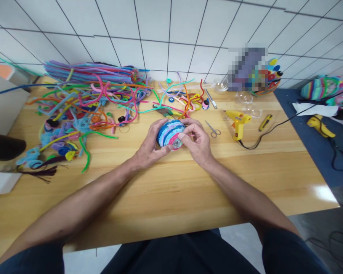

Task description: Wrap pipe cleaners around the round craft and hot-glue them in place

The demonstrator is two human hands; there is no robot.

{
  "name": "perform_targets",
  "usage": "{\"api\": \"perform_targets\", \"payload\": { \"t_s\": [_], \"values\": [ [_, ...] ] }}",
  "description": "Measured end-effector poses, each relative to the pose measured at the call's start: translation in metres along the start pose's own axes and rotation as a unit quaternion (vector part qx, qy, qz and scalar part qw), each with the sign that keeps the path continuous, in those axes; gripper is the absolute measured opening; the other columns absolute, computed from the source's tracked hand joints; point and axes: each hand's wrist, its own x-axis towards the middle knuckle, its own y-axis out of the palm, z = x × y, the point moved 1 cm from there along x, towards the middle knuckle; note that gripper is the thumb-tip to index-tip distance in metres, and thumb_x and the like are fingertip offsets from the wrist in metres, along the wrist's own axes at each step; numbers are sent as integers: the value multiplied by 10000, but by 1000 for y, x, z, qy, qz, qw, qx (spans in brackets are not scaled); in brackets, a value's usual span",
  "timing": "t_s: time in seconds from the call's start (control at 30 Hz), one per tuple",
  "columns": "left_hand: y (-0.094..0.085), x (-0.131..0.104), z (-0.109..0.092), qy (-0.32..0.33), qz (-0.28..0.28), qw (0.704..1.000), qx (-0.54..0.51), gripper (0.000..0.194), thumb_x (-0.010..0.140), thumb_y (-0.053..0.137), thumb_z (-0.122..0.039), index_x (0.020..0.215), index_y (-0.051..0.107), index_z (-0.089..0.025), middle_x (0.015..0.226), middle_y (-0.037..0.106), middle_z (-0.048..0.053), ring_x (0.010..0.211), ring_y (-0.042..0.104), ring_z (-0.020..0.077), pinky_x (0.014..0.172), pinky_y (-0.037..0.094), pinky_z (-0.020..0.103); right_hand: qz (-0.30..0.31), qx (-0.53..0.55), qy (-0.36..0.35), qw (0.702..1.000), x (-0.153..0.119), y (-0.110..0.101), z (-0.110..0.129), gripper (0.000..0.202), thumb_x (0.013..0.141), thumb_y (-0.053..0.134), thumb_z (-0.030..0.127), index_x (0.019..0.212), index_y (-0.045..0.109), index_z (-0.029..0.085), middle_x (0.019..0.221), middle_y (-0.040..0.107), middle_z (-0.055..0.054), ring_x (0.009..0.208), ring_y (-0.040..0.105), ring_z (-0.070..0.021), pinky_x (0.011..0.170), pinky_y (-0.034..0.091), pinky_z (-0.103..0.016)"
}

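Note:
A clear ball wrapped in rings of blue, light blue and lilac pipe cleaner (170,128) is between my hands above the table. My left hand (151,149) is closed around its left side, the thumb low on the front. A pink pipe cleaner (174,137) circles the bare, see-through patch on the ball's front. The thumb and forefinger of my right hand (199,144) pinch together at that pink strand, with a bit of pink showing by the fingers. My right fingers cover the ball's right side.
Loose pipe cleaners (87,104) and a long bundle (91,72) lie at the back left. Pliers (167,112) are behind the ball. Small scissors (213,132), a corded yellow glue gun (238,123) and a yellow cutter (265,123) lie to the right.

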Motion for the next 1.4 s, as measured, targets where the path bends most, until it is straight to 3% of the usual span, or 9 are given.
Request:
{"api": "perform_targets", "payload": {
  "t_s": [0.27, 0.47, 0.7, 0.97, 1.1, 1.27, 1.4],
  "values": [
    [2, 1, -2, 10, 1, 1000, 5, 895, 1038, 820, -575, 1774, 369, -339, 1813, 439, 173, 1723, 434, 408, 1449, 380, 661, -5, 12, 5, 1000, 1, 0, -3, 216, 977, 813, 455, 891, 703, 291, 1372, 781, -67, 1354, 714, -321, 1206, 573, -566],
    [4, 2, 1, 17, -3, 1000, 25, 1045, 944, 917, -575, 1778, 350, -305, 1802, 442, 205, 1725, 427, 443, 1450, 372, 686, -3, 1, 9, 1000, 1, -1, -3, 226, 981, 817, 468, 901, 701, 290, 1376, 782, -64, 1359, 706, -327, 1197, 573, -565],
    [3, 4, 6, 47, -12, 998, 36, 1006, 956, 920, -498, 1781, 373, -321, 1784, 476, 194, 1699, 482, 419, 1436, 408, 656, -6, 12, 12, 1000, 2, 0, -5, 213, 973, 815, 450, 894, 700, 289, 1369, 784, -76, 1346, 711, -317, 1190, 580, -543],
    [3, 5, 5, 13, -17, 999, 30, 1065, 885, 971, -594, 1742, 415, -295, 1775, 491, 200, 1699, 485, 426, 1431, 419, 656, -8, 9, 4, 1000, 2, 2, -8, 195, 976, 811, 421, 899, 697, 283, 1365, 787, -66, 1334, 720, -309, 1180, 585, -550],
    [3, 2, 0, 1, -12, 1000, -2, 984, 947, 901, -658, 1720, 403, -306, 1777, 480, 199, 1697, 482, 422, 1421, 426, 665, -6, 9, -13, 1000, 1, 2, -4, 193, 983, 811, 406, 885, 698, 284, 1352, 788, -70, 1313, 729, -309, 1188, 584, -557],
    [4, 0, -10, -34, -17, 999, -37, 776, 1048, 803, -633, 1634, 405, -317, 1706, 534, 174, 1596, 596, 370, 1320, 550, 612, 1, -7, -45, 999, -3, 5, 4, 170, 974, 818, 392, 891, 706, 295, 1326, 797, -78, 1320, 724, -320, 1206, 575, -561],
    [4, -1, -13, -48, -19, 998, -37, 771, 1051, 802, -633, 1617, 393, -307, 1685, 553, 176, 1567, 626, 347, 1294, 582, 571, 3, -12, -50, 999, -4, 5, 5, 174, 971, 822, 404, 889, 710, 298, 1325, 799, -83, 1315, 721, -325, 1202, 580, -570]
  ]
}}
